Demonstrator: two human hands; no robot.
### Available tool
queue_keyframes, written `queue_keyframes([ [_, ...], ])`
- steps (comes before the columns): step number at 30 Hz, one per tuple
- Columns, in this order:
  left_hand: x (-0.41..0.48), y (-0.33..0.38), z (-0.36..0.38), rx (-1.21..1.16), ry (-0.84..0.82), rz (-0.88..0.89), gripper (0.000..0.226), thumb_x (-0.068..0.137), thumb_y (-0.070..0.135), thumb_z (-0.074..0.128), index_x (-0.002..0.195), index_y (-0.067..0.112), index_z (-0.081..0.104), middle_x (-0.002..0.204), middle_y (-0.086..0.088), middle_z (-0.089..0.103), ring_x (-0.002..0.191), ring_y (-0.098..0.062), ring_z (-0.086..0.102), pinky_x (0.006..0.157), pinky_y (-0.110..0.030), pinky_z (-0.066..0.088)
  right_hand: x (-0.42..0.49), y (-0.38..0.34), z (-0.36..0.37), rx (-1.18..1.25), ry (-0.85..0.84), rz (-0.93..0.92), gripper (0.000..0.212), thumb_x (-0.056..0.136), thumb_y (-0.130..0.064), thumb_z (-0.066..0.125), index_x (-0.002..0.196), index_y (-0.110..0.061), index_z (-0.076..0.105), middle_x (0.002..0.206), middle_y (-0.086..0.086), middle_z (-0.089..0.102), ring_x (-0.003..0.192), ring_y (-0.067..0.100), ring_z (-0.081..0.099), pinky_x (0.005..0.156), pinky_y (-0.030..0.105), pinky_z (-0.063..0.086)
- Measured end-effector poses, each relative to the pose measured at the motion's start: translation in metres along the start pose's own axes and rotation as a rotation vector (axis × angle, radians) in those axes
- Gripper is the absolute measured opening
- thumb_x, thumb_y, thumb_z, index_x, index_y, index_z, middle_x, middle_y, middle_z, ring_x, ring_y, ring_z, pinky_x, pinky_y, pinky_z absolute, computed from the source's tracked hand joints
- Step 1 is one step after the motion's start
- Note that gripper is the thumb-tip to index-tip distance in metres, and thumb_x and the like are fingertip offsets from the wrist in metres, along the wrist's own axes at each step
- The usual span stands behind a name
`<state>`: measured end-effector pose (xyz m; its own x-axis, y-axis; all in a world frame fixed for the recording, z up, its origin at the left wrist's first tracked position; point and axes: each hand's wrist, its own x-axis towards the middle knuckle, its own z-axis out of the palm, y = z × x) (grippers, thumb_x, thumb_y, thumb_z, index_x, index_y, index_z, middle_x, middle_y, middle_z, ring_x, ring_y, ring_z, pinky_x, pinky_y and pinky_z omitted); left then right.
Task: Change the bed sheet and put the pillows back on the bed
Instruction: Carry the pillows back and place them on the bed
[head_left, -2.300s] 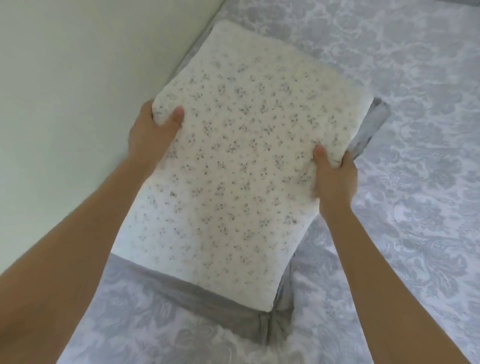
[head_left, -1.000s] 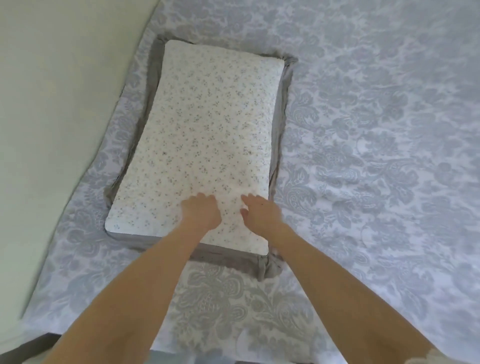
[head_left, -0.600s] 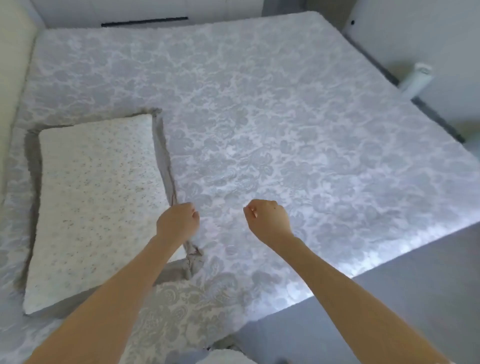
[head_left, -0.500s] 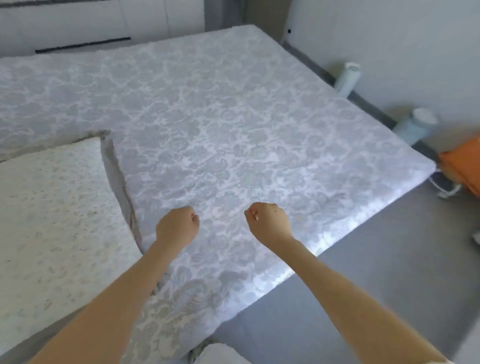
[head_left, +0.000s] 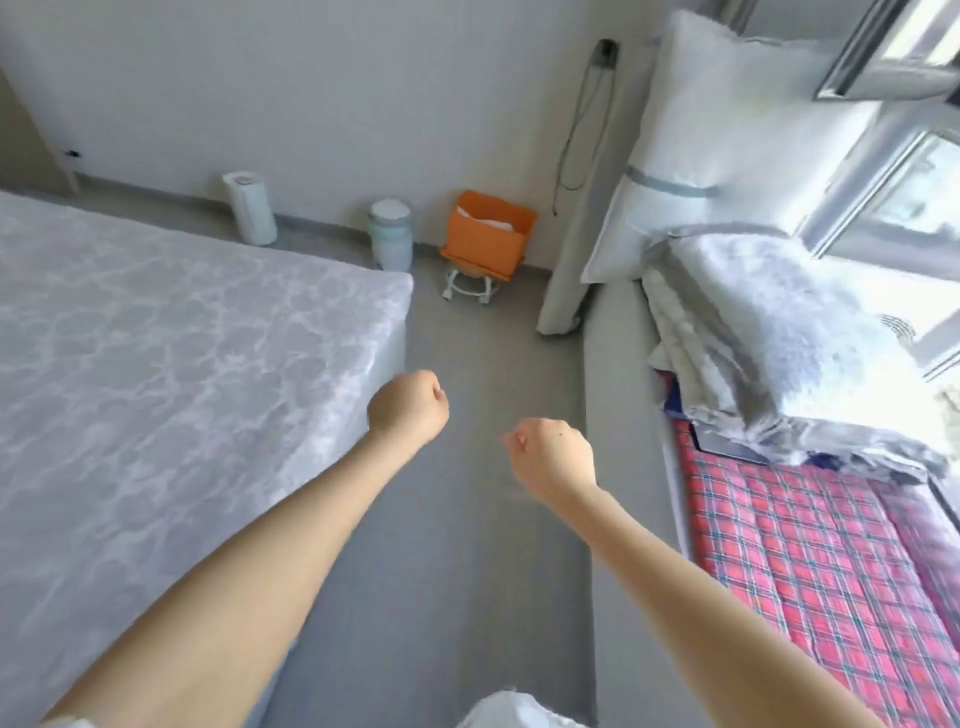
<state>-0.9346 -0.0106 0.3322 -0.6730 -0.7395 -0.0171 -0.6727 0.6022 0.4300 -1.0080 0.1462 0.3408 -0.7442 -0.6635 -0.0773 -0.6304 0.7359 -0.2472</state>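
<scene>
Pillow (head_left: 769, 332) lies on top of the bedding pile by the window, at about 2 o'clock from the right hand (head_left: 553, 460). Its long axis runs roughly 10 to 4 o'clock. A second pillow (head_left: 727, 104) stands upright behind it, near 1 o'clock. Both hands are curled into fists, empty, over the floor. The left hand (head_left: 408, 408) hangs just off the bed (head_left: 156, 338) corner, bed at its 9 o'clock. Right hand is nearer the pile; the reach likely goes right and forward, one hand per end.

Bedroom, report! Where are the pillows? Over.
Left hand, right hand fisted, empty. Bed sheet on. White pillow leaning by window, right side. Floor between.
</scene>
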Motion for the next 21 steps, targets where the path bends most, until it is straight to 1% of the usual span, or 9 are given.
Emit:
queue_keyframes([
  [3,0.026,0.076,0.028,-0.020,-0.065,0.132,0.023,0.092,0.021,0.044,0.098,0.015,0.066,0.104,-0.011,0.067,0.099,-0.033,0.060,0.075,-0.031,0.046,0.017,0.069,-0.019,0.040,0.077,0.179,0.028,0.095,-0.024,0.042,0.093,-0.007,0.064,0.097,0.014,0.067,0.087,0.034,0.060,0.065,0.031,0.039],
  [7,0.072,0.149,0.056,-0.050,-0.155,0.250,0.022,0.094,0.023,0.047,0.095,0.013,0.066,0.100,-0.009,0.069,0.096,-0.030,0.062,0.071,-0.028,0.042,0.047,0.137,-0.035,0.044,0.136,0.338,0.028,0.095,-0.022,0.041,0.093,-0.008,0.064,0.098,0.013,0.067,0.092,0.033,0.060,0.066,0.030,0.036],
  [10,0.122,0.192,0.079,-0.129,-0.223,0.281,0.022,0.093,0.022,0.048,0.092,0.011,0.067,0.099,-0.008,0.068,0.096,-0.030,0.061,0.072,-0.028,0.044,0.088,0.183,-0.048,0.029,0.149,0.438,0.026,0.094,-0.021,0.041,0.093,-0.009,0.064,0.098,0.013,0.066,0.093,0.032,0.060,0.065,0.030,0.035],
  [12,0.158,0.220,0.092,-0.197,-0.263,0.292,0.021,0.092,0.022,0.049,0.092,0.012,0.067,0.098,-0.008,0.069,0.098,-0.029,0.061,0.076,-0.029,0.047,0.120,0.214,-0.061,0.023,0.183,0.488,0.026,0.094,-0.022,0.042,0.083,-0.009,0.063,0.090,0.012,0.064,0.088,0.032,0.061,0.063,0.029,0.035],
  [14,0.194,0.249,0.101,-0.249,-0.278,0.319,0.020,0.092,0.023,0.050,0.098,0.012,0.066,0.099,-0.008,0.069,0.099,-0.028,0.061,0.078,-0.029,0.047,0.153,0.244,-0.074,0.061,0.236,0.549,0.034,0.094,-0.022,0.041,0.063,-0.014,0.050,0.077,0.010,0.059,0.079,0.032,0.061,0.060,0.030,0.036],
  [15,0.210,0.263,0.103,-0.280,-0.295,0.314,0.021,0.093,0.025,0.051,0.105,0.012,0.063,0.101,-0.008,0.068,0.098,-0.027,0.061,0.076,-0.028,0.045,0.168,0.258,-0.081,0.073,0.246,0.588,0.035,0.094,-0.021,0.041,0.059,-0.015,0.045,0.074,0.009,0.056,0.077,0.032,0.060,0.058,0.030,0.036],
  [16,0.224,0.275,0.106,-0.311,-0.325,0.303,0.026,0.093,0.028,0.051,0.114,0.013,0.058,0.103,-0.008,0.066,0.097,-0.026,0.060,0.074,-0.027,0.043,0.180,0.272,-0.088,0.067,0.251,0.629,0.034,0.094,-0.022,0.040,0.062,-0.014,0.047,0.074,0.009,0.057,0.076,0.032,0.059,0.058,0.030,0.037],
  [18,0.252,0.304,0.115,-0.351,-0.420,0.303,0.038,0.094,0.034,0.050,0.127,0.016,0.046,0.105,-0.009,0.063,0.093,-0.026,0.059,0.071,-0.027,0.041,0.206,0.301,-0.099,0.050,0.278,0.692,0.032,0.096,-0.027,0.039,0.080,-0.010,0.060,0.083,0.009,0.064,0.079,0.030,0.060,0.061,0.030,0.041],
  [21,0.286,0.349,0.141,-0.430,-0.566,0.245,0.045,0.092,0.039,0.050,0.128,0.014,0.042,0.107,-0.010,0.062,0.097,-0.029,0.061,0.084,-0.035,0.052,0.234,0.343,-0.117,0.053,0.377,0.715,0.033,0.098,-0.035,0.041,0.103,-0.015,0.067,0.102,0.006,0.069,0.089,0.027,0.063,0.064,0.029,0.042],
])
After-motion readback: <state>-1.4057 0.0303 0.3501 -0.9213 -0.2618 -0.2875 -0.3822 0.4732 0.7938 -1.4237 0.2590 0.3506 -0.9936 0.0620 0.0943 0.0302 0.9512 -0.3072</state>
